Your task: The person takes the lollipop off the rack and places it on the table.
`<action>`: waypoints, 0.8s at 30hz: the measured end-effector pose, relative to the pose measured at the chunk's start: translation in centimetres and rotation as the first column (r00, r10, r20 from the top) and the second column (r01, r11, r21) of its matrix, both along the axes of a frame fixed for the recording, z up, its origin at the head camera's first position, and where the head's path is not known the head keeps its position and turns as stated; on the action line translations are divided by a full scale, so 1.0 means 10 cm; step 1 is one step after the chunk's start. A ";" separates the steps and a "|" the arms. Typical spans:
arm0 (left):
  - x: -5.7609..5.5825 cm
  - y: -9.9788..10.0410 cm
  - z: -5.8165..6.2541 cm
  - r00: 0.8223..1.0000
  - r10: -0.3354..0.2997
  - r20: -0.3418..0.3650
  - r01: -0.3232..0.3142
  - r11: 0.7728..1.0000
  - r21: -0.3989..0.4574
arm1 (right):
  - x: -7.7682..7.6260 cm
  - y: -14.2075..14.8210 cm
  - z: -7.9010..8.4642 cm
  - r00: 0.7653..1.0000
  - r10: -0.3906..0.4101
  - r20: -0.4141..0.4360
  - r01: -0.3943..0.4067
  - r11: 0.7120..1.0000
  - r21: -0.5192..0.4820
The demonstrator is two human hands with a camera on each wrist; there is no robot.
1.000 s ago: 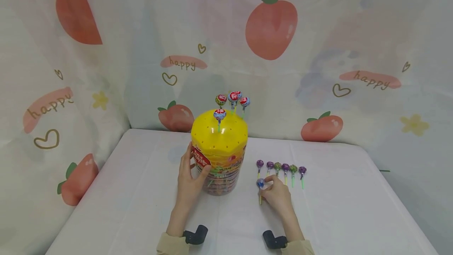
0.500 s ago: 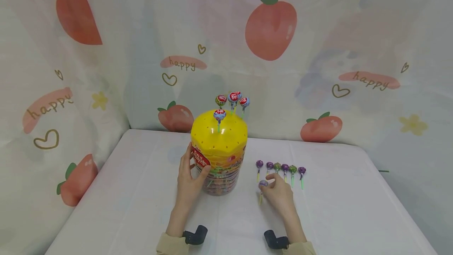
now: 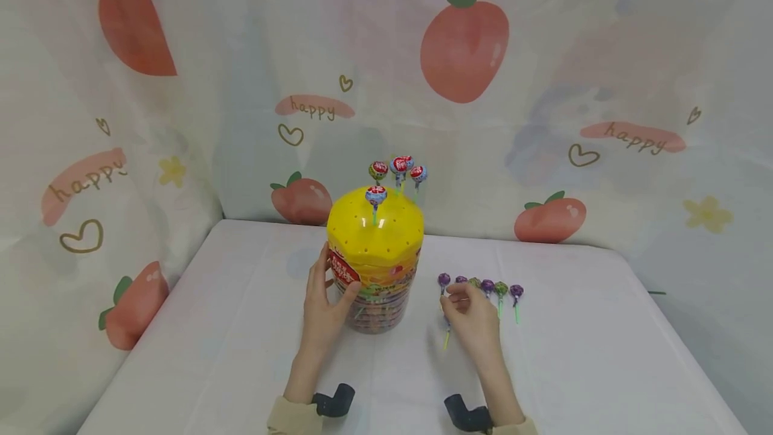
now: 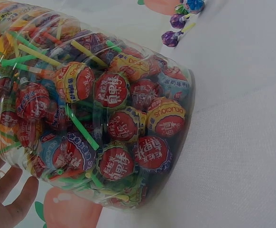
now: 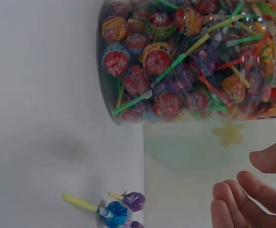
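Note:
A tall clear jar filled with wrapped lollipops stands on the table under a yellow lid pierced with small holes. My left hand holds its left side, thumb in front and fingers around the side. In the right wrist view, my right hand hovers with thumb and fingers apart, holding nothing. Beneath it lies a blue-wrapped lollipop with a yellow stick; the hand covers most of it in the head view. A row of purple and green lollipops, including a purple one, lies just beyond.
Several lollipops, such as a blue and red one, stand upright in the lid. The white-covered table ends at a printed cloth backdrop. Black wrist mounts extend inward from both wrists.
My right hand has let go of the blue lollipop, leaving it on the table in front of the row, and has risen slightly away. The left hand keeps its place on the jar.

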State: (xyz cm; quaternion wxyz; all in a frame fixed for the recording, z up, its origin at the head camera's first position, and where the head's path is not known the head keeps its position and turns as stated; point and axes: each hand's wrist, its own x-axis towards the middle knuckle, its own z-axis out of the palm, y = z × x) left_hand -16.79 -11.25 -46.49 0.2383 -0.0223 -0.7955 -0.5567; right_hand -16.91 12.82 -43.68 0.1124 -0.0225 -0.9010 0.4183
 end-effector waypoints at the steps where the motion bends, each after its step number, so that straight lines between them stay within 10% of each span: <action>1: 0.00 0.00 0.00 1.000 0.002 0.002 -0.002 1.000 -0.002 | 0.01 -0.02 0.02 1.000 0.001 -0.020 -0.001 1.000 -0.015; 11: 0.01 0.00 0.03 1.000 0.003 0.011 -0.003 1.000 -0.004 | 0.08 -0.22 0.24 0.970 0.005 -0.244 -0.040 0.989 -0.139; 24: 0.01 0.00 0.02 1.000 0.006 0.010 -0.006 1.000 0.000 | 0.04 -0.35 0.51 0.849 0.047 -0.526 -0.154 0.975 -0.162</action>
